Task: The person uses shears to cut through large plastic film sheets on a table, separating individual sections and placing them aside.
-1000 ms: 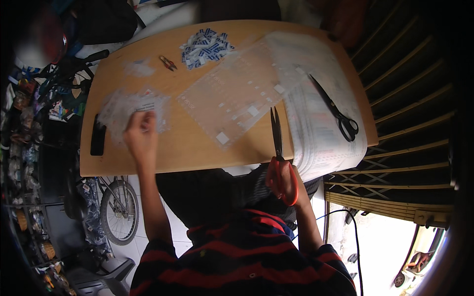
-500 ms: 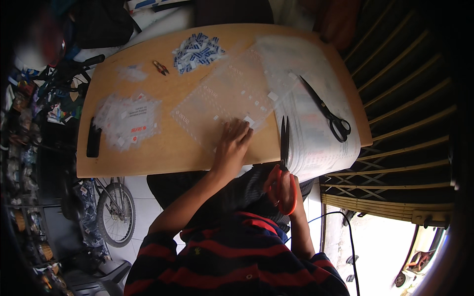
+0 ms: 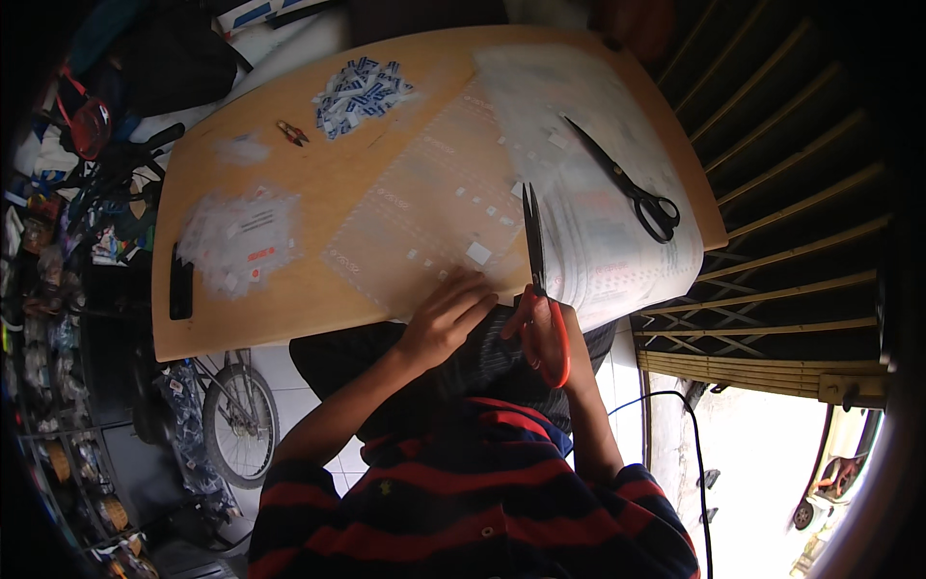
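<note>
Plastic sheet [image 3: 434,188] mid of table [image 3: 289,309], long axis near-L to far-R, just ahead of L hand [image 3: 447,317], the closer one; fingers bent at near edge, grip unclear. R hand [image 3: 542,333] holds red-handled scissors [image 3: 534,246], blades pointing away.

Left hand [image 3: 449,315] palm-down, near the curled right hand [image 3: 542,333].

Around the plastic sheet [image 3: 415,212] on the table [image 3: 280,318]: label pile [image 3: 362,96] at eleven o'clock, snips [image 3: 292,134] at ten, plastic pieces [image 3: 241,236] at nine, sheet stack [image 3: 622,253] beneath tailor's shears [image 3: 619,172] at three.
</note>
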A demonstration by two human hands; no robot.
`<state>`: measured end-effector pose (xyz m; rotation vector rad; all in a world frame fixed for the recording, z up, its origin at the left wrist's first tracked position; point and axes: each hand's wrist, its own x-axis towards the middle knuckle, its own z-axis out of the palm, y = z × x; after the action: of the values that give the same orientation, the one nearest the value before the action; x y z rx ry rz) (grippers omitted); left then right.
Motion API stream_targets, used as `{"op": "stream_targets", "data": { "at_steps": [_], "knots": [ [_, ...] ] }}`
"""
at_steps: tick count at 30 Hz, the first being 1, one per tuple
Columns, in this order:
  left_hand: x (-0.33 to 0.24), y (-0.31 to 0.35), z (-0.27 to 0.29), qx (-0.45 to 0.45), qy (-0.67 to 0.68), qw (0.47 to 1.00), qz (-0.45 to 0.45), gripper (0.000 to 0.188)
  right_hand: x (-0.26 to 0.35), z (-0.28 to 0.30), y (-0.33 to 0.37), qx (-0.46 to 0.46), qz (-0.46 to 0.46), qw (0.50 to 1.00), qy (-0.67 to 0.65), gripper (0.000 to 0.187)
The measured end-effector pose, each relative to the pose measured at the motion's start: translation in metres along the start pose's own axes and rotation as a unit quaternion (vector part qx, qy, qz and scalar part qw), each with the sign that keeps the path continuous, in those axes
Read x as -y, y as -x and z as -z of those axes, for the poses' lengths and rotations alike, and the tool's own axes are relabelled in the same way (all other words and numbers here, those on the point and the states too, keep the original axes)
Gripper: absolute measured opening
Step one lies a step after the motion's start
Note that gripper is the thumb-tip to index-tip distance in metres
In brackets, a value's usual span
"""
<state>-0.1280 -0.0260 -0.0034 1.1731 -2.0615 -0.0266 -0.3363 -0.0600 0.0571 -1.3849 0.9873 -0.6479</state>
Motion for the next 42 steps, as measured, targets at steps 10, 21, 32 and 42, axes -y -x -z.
{"op": "stream_targets", "data": {
  "at_steps": [10,21,32,42],
  "knots": [
    [-0.010,-0.018,0.001,-0.097,0.100,0.979,0.150,0.028,-0.015,0.006,0.007,-0.034,-0.035,0.999,0.011,0.074],
    [-0.015,-0.016,-0.005,0.028,-0.010,0.994,0.105,0.040,-0.026,0.002,0.006,-0.043,-0.043,0.998,0.002,0.069],
    [-0.022,-0.025,0.018,-0.114,0.155,0.969,0.157,0.022,-0.020,0.003,0.005,-0.037,-0.058,0.997,0.020,0.070],
    [0.204,-0.061,0.176,-0.363,-0.166,0.886,0.237,0.018,-0.020,0.000,0.017,-0.055,-0.021,0.997,0.046,0.078]
  ]
}}
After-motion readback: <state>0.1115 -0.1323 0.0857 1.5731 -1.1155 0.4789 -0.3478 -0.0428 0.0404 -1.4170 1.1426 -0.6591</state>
